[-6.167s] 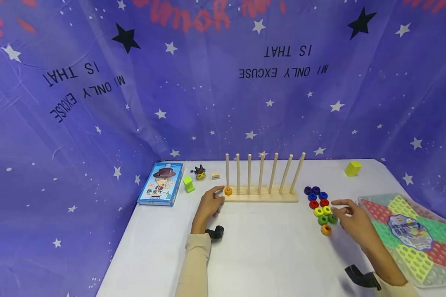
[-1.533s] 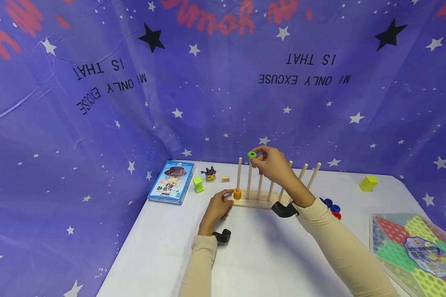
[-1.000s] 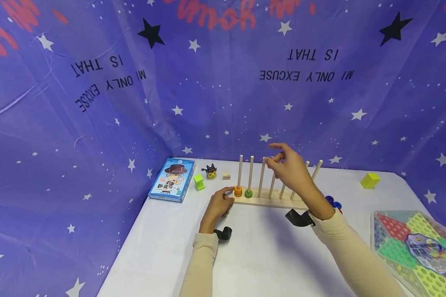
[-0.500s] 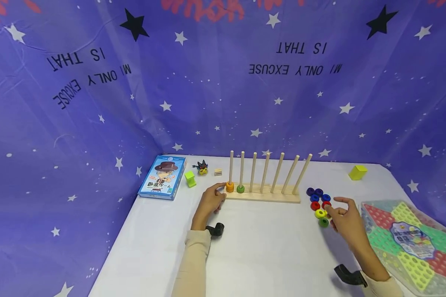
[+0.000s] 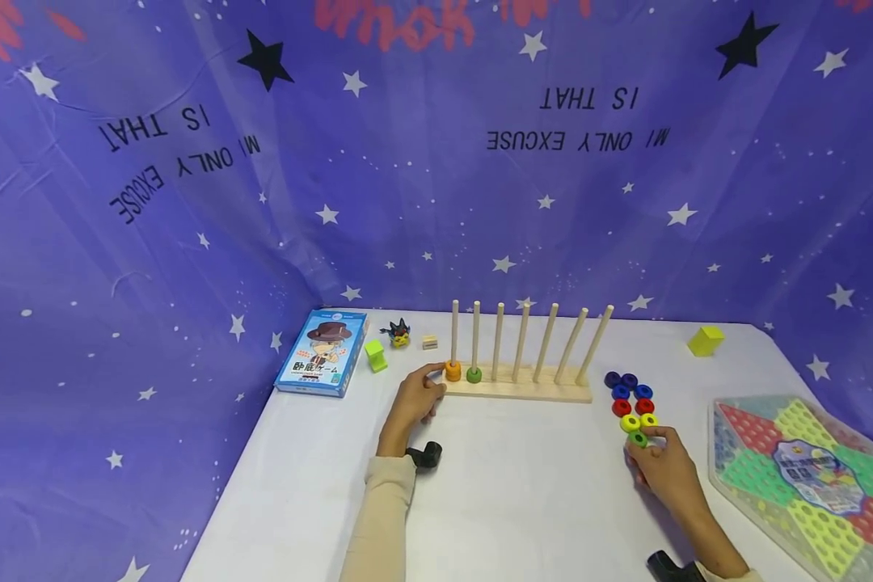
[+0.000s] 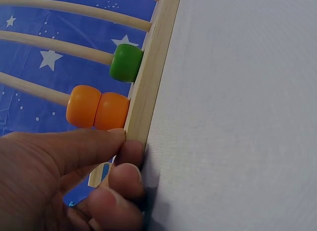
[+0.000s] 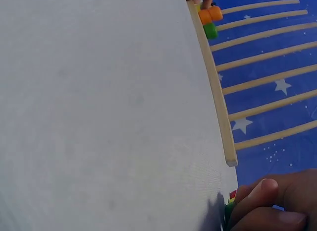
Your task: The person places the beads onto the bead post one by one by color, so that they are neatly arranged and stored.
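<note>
A wooden peg rack [image 5: 516, 390] with several upright pegs stands at the back of the table. Two orange beads [image 5: 453, 371] are stacked on its leftmost peg, and one green bead [image 6: 126, 62] sits on the peg beside it. My left hand [image 5: 411, 402] grips the left end of the rack's base between thumb and fingers. At the right, my right hand [image 5: 665, 469] pinches a second green bead [image 5: 637, 439] at the near end of the bead group. Past it lie yellow beads [image 5: 630, 423], red beads [image 5: 622, 408], blue beads [image 5: 643, 392] and dark purple beads [image 5: 612, 379] in pairs.
A blue card-game box [image 5: 322, 353] lies at the left, near a lime block [image 5: 375, 356], a small figure [image 5: 398, 333] and a little wooden piece [image 5: 429, 343]. A yellow-green block [image 5: 706, 340] and a board game in clear packaging [image 5: 807, 477] are at the right.
A second orange bead, then a green bead, went onto the two leftmost pegs. My right hand went back to the bead group and took the other green bead. The left hand stayed at the rack.
</note>
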Demonstrator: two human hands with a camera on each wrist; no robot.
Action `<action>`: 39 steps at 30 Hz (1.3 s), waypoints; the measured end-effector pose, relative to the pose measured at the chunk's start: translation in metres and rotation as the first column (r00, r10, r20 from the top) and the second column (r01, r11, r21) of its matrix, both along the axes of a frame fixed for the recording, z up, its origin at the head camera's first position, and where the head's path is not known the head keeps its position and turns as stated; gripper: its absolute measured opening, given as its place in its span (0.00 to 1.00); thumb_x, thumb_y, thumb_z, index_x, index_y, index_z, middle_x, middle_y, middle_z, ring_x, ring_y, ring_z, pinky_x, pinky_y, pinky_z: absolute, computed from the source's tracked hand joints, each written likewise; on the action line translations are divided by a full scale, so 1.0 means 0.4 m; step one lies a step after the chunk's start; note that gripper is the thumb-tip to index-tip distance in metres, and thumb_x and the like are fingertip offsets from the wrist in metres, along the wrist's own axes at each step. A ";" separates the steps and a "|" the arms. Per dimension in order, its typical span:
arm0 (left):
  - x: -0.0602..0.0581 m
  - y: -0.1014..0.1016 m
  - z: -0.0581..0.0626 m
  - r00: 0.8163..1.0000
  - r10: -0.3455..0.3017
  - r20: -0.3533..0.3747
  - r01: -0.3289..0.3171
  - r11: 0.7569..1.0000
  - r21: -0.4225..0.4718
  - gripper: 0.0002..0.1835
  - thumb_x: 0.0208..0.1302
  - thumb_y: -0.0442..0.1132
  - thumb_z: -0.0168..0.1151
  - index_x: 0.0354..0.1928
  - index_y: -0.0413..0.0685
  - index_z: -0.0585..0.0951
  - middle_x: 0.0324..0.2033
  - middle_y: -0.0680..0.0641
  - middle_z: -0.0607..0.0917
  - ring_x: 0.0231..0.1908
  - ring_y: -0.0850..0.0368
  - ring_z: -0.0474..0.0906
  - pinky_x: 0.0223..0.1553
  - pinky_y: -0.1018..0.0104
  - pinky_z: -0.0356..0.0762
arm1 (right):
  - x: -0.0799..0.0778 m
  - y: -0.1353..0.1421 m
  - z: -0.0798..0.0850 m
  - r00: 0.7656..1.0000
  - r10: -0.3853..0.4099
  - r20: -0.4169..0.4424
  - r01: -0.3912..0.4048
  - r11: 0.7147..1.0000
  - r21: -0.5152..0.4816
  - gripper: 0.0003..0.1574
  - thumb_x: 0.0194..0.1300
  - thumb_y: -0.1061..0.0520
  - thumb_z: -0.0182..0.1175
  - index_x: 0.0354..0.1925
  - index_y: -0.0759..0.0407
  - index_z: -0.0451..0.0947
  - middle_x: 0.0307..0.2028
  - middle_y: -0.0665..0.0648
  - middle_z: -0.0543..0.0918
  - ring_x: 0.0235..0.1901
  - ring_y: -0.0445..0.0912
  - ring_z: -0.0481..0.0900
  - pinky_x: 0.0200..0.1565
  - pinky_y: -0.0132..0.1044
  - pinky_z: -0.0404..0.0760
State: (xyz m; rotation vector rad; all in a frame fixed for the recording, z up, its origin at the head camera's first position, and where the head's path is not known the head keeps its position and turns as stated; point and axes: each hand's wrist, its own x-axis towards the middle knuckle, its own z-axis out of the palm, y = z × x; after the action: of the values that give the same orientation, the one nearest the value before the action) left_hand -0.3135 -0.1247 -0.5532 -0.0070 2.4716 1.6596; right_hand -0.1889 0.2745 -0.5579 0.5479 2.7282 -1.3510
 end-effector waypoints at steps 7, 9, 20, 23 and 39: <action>0.004 -0.001 -0.003 1.000 0.012 -0.010 -0.012 1.000 0.006 0.25 0.63 0.35 0.60 0.63 0.56 0.74 0.22 0.46 0.75 0.10 0.60 0.66 0.09 0.71 0.66 | 0.003 -0.021 0.044 0.999 0.001 -0.052 -0.002 1.000 -0.024 0.36 0.67 0.47 0.57 0.62 0.66 0.58 0.23 0.56 0.81 0.16 0.44 0.74 0.16 0.35 0.74; 0.004 -0.001 -0.002 1.000 0.013 -0.004 -0.013 1.000 0.001 0.25 0.63 0.35 0.60 0.63 0.56 0.74 0.22 0.47 0.75 0.10 0.60 0.66 0.09 0.71 0.67 | -0.005 -0.039 0.089 0.992 0.021 -0.128 -0.026 0.999 -0.039 0.34 0.68 0.46 0.57 0.60 0.66 0.60 0.25 0.59 0.82 0.16 0.43 0.74 0.16 0.34 0.75; 0.000 -0.005 -0.004 1.000 0.011 -0.023 -0.011 1.000 0.003 0.24 0.64 0.34 0.60 0.63 0.53 0.74 0.22 0.47 0.75 0.10 0.60 0.67 0.08 0.71 0.67 | -0.142 -0.235 0.463 0.875 0.261 -0.407 -0.303 0.952 -0.041 0.30 0.67 0.47 0.59 0.61 0.57 0.65 0.29 0.60 0.81 0.17 0.50 0.75 0.16 0.37 0.75; 0.002 -0.003 -0.005 1.000 0.004 -0.017 -0.004 1.000 -0.002 0.24 0.64 0.35 0.60 0.63 0.53 0.74 0.22 0.47 0.76 0.10 0.60 0.67 0.09 0.70 0.68 | -0.182 -0.310 0.509 0.830 0.395 -0.393 -0.430 0.903 -0.002 0.27 0.67 0.48 0.59 0.59 0.56 0.67 0.30 0.59 0.81 0.19 0.52 0.76 0.17 0.38 0.75; 0.010 -0.002 0.003 1.000 0.009 -0.021 -0.009 1.000 -0.013 0.23 0.64 0.34 0.59 0.61 0.52 0.75 0.22 0.48 0.76 0.11 0.60 0.68 0.09 0.70 0.69 | -0.329 -0.504 0.497 0.772 0.568 -0.286 -0.562 0.820 0.111 0.18 0.66 0.53 0.59 0.53 0.52 0.70 0.24 0.52 0.83 0.18 0.54 0.79 0.17 0.40 0.73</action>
State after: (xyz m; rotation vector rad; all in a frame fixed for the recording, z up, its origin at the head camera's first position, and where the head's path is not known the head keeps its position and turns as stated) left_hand -0.3094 -0.1255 -0.5521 -0.0026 2.5009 1.6558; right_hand -0.3205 0.0730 -0.3591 -0.5142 2.7712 -1.3154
